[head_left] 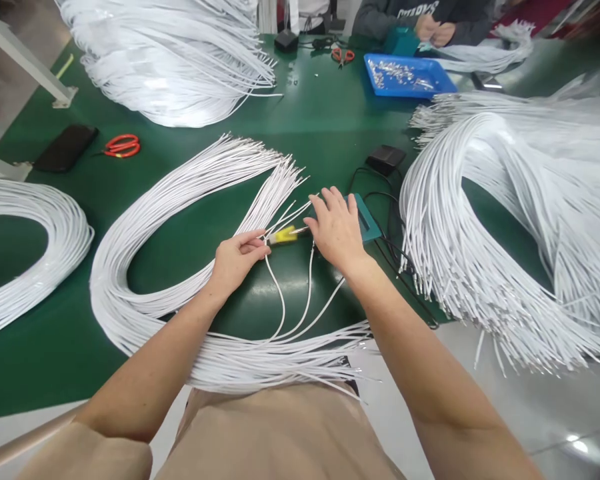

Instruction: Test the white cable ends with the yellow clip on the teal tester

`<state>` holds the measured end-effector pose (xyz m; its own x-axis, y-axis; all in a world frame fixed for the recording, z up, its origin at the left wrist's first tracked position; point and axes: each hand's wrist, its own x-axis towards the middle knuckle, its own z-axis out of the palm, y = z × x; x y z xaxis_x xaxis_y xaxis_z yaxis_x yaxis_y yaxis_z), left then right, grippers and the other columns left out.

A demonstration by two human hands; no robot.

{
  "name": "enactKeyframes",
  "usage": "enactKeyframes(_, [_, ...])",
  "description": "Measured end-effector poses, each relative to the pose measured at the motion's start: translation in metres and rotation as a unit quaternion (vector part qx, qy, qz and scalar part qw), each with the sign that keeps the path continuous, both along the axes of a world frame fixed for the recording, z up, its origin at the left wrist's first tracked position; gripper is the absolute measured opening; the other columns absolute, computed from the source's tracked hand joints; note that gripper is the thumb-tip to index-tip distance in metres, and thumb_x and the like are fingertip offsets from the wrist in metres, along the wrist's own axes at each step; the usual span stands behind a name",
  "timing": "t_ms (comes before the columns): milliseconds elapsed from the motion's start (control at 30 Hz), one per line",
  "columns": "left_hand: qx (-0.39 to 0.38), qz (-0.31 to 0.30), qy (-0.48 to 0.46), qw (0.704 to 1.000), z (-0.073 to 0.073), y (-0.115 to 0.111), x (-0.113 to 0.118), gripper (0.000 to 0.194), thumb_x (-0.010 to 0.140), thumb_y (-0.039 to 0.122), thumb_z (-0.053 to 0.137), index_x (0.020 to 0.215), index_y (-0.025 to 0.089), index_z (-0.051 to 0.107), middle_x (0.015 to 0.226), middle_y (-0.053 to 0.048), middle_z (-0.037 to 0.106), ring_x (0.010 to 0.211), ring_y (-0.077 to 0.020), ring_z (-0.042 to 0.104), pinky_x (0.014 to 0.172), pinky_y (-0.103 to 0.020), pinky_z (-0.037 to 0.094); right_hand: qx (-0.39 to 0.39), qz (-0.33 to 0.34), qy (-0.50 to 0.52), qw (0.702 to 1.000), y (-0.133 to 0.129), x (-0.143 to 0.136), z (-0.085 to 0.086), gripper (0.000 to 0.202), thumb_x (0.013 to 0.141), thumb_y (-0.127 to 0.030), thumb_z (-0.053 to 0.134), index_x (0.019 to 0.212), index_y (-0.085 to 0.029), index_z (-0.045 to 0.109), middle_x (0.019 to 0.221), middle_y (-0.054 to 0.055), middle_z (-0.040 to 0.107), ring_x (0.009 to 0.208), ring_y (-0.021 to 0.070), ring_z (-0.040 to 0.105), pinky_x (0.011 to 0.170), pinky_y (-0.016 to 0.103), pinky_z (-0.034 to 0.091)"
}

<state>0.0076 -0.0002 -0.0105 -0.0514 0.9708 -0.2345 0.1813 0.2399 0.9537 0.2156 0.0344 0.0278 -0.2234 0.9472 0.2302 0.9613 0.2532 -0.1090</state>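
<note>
My left hand (239, 261) is closed in a pinch, with a thin white cable (281, 300) running down from its fingertips. The end of a yellow-handled tool with a thin metal shaft (284, 235) meets those fingertips; I cannot tell if they grip it too. My right hand (337, 230) lies palm down with fingers spread, partly covering a teal device (367, 217). Its thumb is by the tool's shaft, and what is under the palm is hidden. A second white cable (310, 280) hangs from below this hand. A looped white cable bundle (125, 247) surrounds the left hand.
More white cables are heaped at the right (480, 173), back left (170, 60) and far left (55, 220). Orange-handled scissors (122, 145) lie near a black phone (66, 147). A blue tray (410, 77) holds small metal parts. Across the table are another person's hands (434, 31).
</note>
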Motion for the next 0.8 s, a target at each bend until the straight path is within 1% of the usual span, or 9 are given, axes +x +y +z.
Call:
enactKeyframes(67, [0.012,0.008,-0.026,1.0,0.0,-0.003,-0.003,0.052,0.062,0.03,0.081,0.109,0.014,0.07,0.08,-0.002,0.069,0.068,-0.0129,0.065,0.078,-0.029,0.052,-0.005,0.019,0.031,0.999,-0.016,-0.011,0.014,0.041,0.093,-0.027,0.05,0.129,-0.009,0.054,0.139,0.02,0.051,0.134,0.0334,0.039,0.112,0.052,0.022])
enactKeyframes(167, [0.036,0.016,-0.074,0.996,0.001,-0.006,-0.007,0.054,0.059,0.033,0.083,0.109,0.016,0.07,0.089,-0.004,0.071,0.071,-0.0125,0.065,0.075,-0.027,0.051,-0.055,0.168,0.077,0.981,-0.058,-0.035,0.032,0.028,0.096,-0.028,0.043,0.111,-0.013,0.062,0.108,0.012,0.068,0.102,0.0245,0.059,0.092,0.04,0.04])
enactKeyframes(267, [0.053,0.008,-0.097,0.994,0.004,-0.008,-0.009,0.05,0.062,0.032,0.082,0.108,0.017,0.069,0.104,-0.007,0.071,0.077,-0.0134,0.066,0.076,-0.026,0.051,-0.103,0.317,0.071,0.94,-0.101,-0.058,0.031,0.021,0.095,-0.029,0.047,0.09,-0.016,0.063,0.086,0.008,0.067,0.083,0.0225,0.058,0.072,0.036,0.039])
enactKeyframes(333, [0.066,0.005,-0.105,0.992,0.007,-0.011,-0.008,0.047,0.063,0.031,0.082,0.107,0.018,0.068,0.106,-0.007,0.071,0.079,-0.0134,0.066,0.077,-0.026,0.052,-0.108,0.352,0.068,0.927,-0.119,-0.068,0.022,0.014,0.09,-0.018,0.048,0.082,-0.016,0.06,0.076,0.006,0.064,0.074,0.0212,0.056,0.066,0.035,0.036])
enactKeyframes(500, [0.058,-0.025,-0.082,0.995,0.024,-0.023,0.001,0.054,0.067,0.03,0.08,0.117,0.02,0.063,0.096,-0.005,0.072,0.08,-0.0155,0.069,0.079,-0.029,0.054,-0.129,0.333,0.01,0.934,-0.133,-0.064,-0.001,0.011,0.079,-0.005,0.052,0.074,-0.013,0.058,0.069,0.008,0.061,0.068,0.0204,0.055,0.065,0.035,0.035])
enactKeyframes(600, [0.012,-0.162,-0.033,0.986,0.039,-0.026,-0.004,0.069,0.071,0.034,0.077,0.134,0.024,0.051,0.113,-0.01,0.069,0.1,-0.0222,0.067,0.093,-0.038,0.051,-0.148,0.303,-0.028,0.941,-0.141,-0.051,-0.008,0.011,0.077,-0.003,0.054,0.074,-0.012,0.058,0.071,0.01,0.061,0.068,0.0209,0.055,0.066,0.035,0.037])
enactKeyframes(700, [0.058,-0.152,0.118,0.98,0.043,-0.018,-0.023,0.067,0.074,0.043,0.071,0.135,0.024,0.05,0.129,-0.012,0.061,0.111,-0.0266,0.063,0.099,-0.043,0.047,-0.16,0.259,-0.016,0.952,-0.16,-0.038,-0.011,0.01,0.078,-0.004,0.053,0.078,-0.013,0.057,0.073,0.009,0.059,0.069,0.0214,0.055,0.061,0.034,0.037])
enactKeyframes(733, [0.075,-0.131,0.206,0.967,0.041,-0.014,-0.031,0.067,0.075,0.047,0.069,0.134,0.023,0.051,0.128,-0.012,0.062,0.112,-0.028,0.062,0.101,-0.045,0.045,-0.16,0.247,-0.008,0.956,-0.168,-0.034,-0.011,0.01,0.078,-0.004,0.053,0.079,-0.013,0.056,0.074,0.009,0.058,0.07,0.0216,0.055,0.059,0.033,0.036])
enactKeyframes(800, [0.095,-0.134,0.379,0.911,0.034,-0.009,-0.044,0.072,0.076,0.054,0.064,0.138,0.02,0.048,0.133,-0.014,0.058,0.123,-0.0328,0.054,0.105,-0.049,0.04,-0.169,0.237,0.0,0.957,-0.185,-0.027,-0.01,0.012,0.075,-0.003,0.054,0.079,-0.014,0.055,0.075,0.009,0.057,0.072,0.0218,0.055,0.056,0.032,0.036])
